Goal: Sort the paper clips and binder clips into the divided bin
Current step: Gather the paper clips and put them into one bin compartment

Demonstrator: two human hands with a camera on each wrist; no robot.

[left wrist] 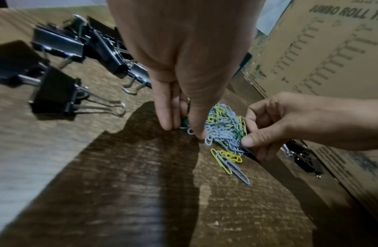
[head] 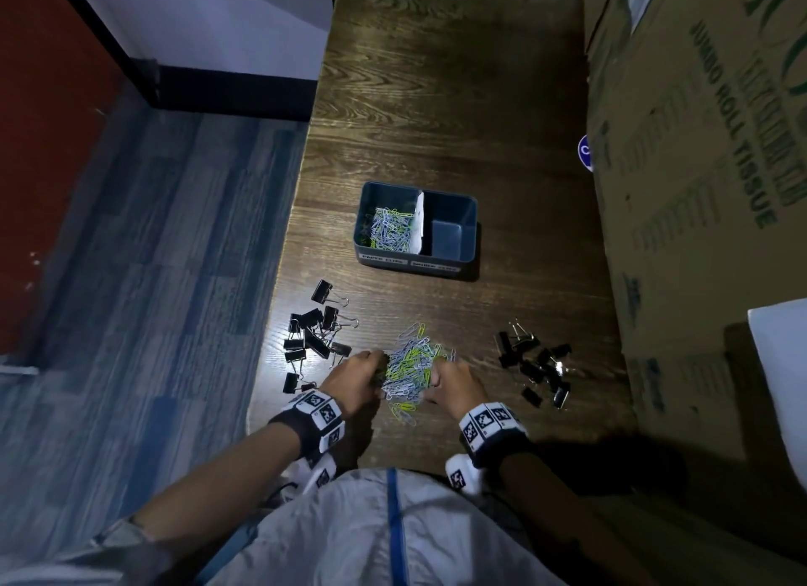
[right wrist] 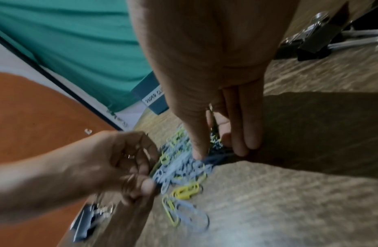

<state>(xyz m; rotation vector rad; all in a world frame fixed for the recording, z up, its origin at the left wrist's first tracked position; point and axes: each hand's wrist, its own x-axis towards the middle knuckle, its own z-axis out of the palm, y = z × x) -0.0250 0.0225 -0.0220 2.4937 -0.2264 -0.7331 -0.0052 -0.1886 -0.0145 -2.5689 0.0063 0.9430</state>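
Observation:
A heap of blue, yellow and green paper clips point(head: 410, 365) lies on the dark wooden table point(head: 436, 105) near its front edge. My left hand point(head: 371, 371) pinches into the heap's left side with thumb and fingers point(left wrist: 165, 117) pointing down. My right hand point(head: 441, 378) grips the heap's right side, thumb point(right wrist: 197, 147) and fingers closing on clips. Black binder clips lie in two groups, one to the left point(head: 314, 336) and one to the right point(head: 535, 367). The grey divided bin point(head: 469, 236) stands farther back. Its left compartment holds paper clips point(head: 388, 231); the right one is bare.
Big cardboard boxes point(head: 698, 148) wall off the table's right side. The table's left edge drops to blue carpet point(head: 153, 279), close to the left binder clips. A white object point(head: 781, 367) shows at the right edge. A few loose paper clips point(left wrist: 230, 160) lie just in front of the heap.

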